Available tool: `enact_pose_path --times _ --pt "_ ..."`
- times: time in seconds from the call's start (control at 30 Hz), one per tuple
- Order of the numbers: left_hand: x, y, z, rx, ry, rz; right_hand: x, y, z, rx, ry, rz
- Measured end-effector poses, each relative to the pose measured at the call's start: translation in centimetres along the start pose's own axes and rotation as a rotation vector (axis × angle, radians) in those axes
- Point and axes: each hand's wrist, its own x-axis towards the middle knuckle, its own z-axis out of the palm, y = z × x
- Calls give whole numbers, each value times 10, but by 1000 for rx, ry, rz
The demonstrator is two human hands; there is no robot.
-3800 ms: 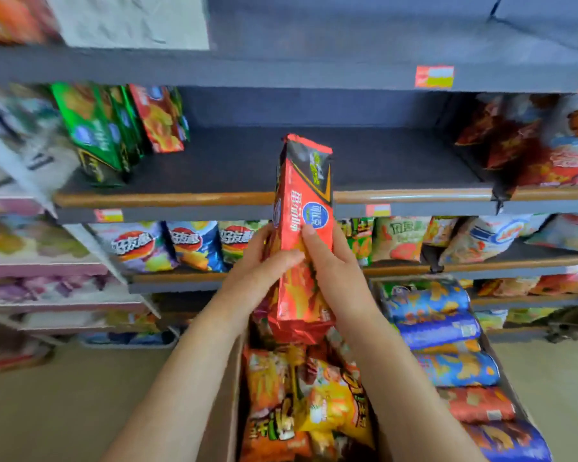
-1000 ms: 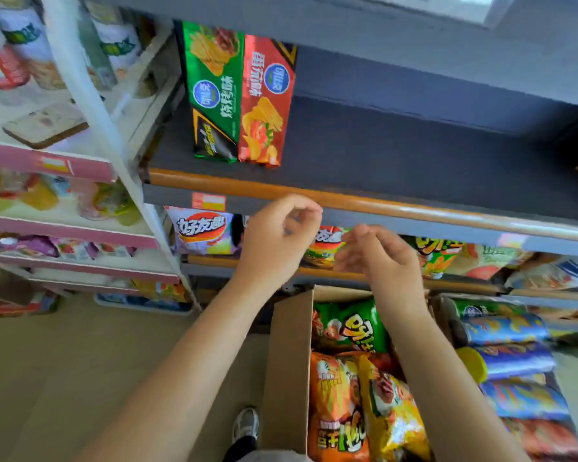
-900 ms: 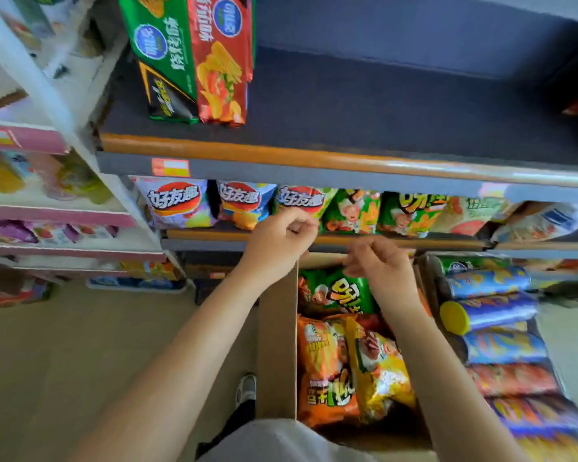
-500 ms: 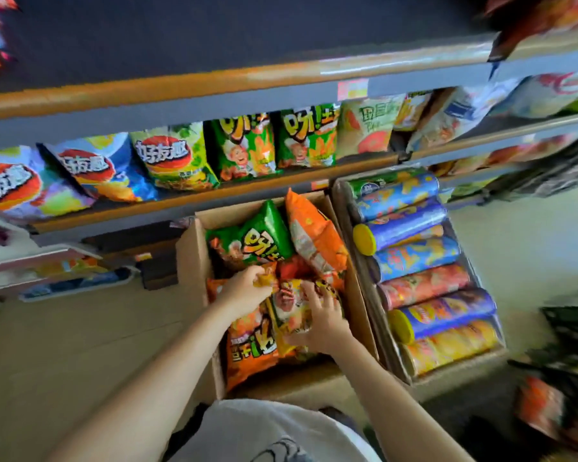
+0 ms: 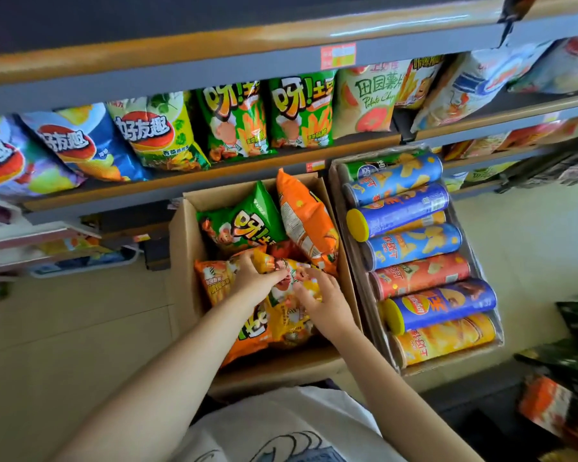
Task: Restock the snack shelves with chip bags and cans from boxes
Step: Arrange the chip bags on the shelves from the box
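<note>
While in box [image 5: 184, 261], hands [image 5: 252, 278] on bag [image 5: 291, 315].

floor [image 5: 80, 328]: beige tile | shelving [image 5: 214, 66]: grey, wood-edged | light: bright

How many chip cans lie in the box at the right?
7 chip cans show, stacked in a column in the right box: green farthest, then three blue, one red, one blue, one orange nearest. An eighth seems partly hidden behind the yellow-capped blue one.

Both my forearms reach forward and down, bare. Left hand [image 5: 254, 281] fingers curled, pinching at fingertips. Right hand [image 5: 324, 303] just beside it, fingers bent, palm down.
</note>
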Motion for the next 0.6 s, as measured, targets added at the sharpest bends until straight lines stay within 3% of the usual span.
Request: enact_pose_path --times 0.1,0.17,0.23,0.3,0.4,0.5,0.6 --pt "1 -8 -13 -43 -11 -18 -12 0 -6 116 206 254" --pt "3 -18 -33 -121 -3 -18 -19 -1 -4 229 35 515" --pt "0 -25 -56 -238 27 -29 -26 -8 6 367 -286 660" --pt "-6 -31 -77 -392 -4 -53 -27 -19 25 641 -484 652" --pt "-18 -38 -107 -457 -75 0 -20 -49 51 997 -493 541" --pt "-31 -45 -138 -319 -158 87 -11 -87 60 1052 -448 446" --pt "-39 -47 -169 -148 -280 146 -9 -109 50 936 -374 350"
